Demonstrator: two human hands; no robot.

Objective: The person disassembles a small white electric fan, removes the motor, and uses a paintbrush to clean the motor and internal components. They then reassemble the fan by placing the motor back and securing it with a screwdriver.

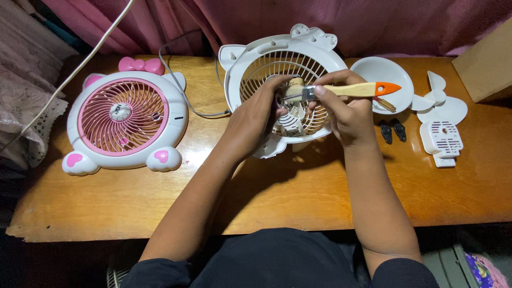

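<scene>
My right hand pinches a wooden-handled paintbrush with an orange tip; my left hand clasps the white ribbed fan housing, tilted on the wooden table; bristles meet the grille between both hands.

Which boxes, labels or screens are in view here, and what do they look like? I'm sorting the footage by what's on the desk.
Cardboard box: far right edge of the table, plain brown, partly cut off.
Round badge: centre of the pink fan, on the left, small and silvery.
No screens or signs.
</scene>
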